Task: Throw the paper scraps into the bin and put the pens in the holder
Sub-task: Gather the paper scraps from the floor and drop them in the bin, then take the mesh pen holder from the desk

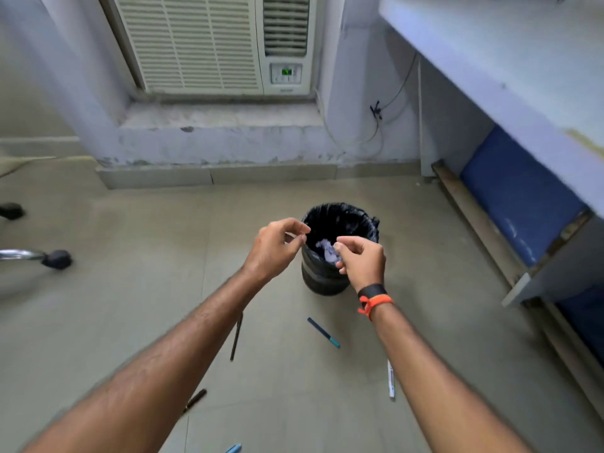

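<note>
- Five pens lie on the floor nearest the person. A blue pen is at the bottom edge, a dark pen lies beside the left forearm, and a white pen lies beside the right forearm. A long dark pen and a teal-tipped pen lie closer to the bin. No holder is in view.
- The left hand hovers at the bin's left rim, its fingers loosely curled and thumb and forefinger close together. Nothing shows between them.
- The right hand, above an orange wristband, hangs over the bin's mouth with its fingers curled downward. The paper scraps show pale just behind its fingertips, and I cannot tell whether it pinches any of them.
- The bin stands upright with a black liner, and the scraps are inside it.
- The step in hand looks like the drop. To do it well, keep both hands over the opening, spread the fingers fully, and check that no shred clings before turning to the pens.
- The bin is probably light, so a wrist knocking its rim could tip it.
- There is open floor to the left and in front of the bin. A chair caster sits well apart on the left.
- The desk and its lower shelf corner crowd the right side and are worth minding when bending for the white pen.
</note>
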`<state>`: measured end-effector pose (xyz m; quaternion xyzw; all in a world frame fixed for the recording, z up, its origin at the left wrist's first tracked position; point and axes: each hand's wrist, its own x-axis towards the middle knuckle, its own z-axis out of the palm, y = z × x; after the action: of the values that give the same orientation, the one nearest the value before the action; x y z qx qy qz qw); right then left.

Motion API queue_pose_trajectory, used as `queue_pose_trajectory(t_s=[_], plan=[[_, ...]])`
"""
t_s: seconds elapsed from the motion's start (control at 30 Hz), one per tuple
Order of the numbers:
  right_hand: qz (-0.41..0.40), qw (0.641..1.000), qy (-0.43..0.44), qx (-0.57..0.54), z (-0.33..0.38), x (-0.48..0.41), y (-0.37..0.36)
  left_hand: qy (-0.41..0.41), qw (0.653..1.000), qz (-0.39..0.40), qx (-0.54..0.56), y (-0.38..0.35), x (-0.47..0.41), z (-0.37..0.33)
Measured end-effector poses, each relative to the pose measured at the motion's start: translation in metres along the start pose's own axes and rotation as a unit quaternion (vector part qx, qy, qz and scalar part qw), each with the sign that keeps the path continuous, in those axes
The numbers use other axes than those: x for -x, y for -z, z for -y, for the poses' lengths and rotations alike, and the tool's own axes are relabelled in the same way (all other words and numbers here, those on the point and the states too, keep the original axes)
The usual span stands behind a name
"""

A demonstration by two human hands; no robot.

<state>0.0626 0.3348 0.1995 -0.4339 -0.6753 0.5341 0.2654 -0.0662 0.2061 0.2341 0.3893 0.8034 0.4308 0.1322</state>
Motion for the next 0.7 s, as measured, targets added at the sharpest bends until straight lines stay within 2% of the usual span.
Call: queue_pose_trajectory(t_s=[0.27,0.4,0.57,0.7], plan=[[0.058,0.983,0.162,-0.067,0.193,0.040,0.084,-0.119,0.989,-0.078,0.032,0.087,-0.013,-0.166],[0.051,0.973,0.217,-0.066,0.253,0.056,0.128,-0.151,0.982,-0.111,0.040,0.120,-0.008,-0.233],[0.053,0.962,0.265,-0.035,0.305,0.050,0.110,-0.181,0.972,-0.140,0.054,0.154,-0.023,-0.265],[0.056,0.921,0.376,0.080,0.373,0.026,0.085,-0.222,0.966,-0.130,0.026,0.200,-0.072,-0.288]])
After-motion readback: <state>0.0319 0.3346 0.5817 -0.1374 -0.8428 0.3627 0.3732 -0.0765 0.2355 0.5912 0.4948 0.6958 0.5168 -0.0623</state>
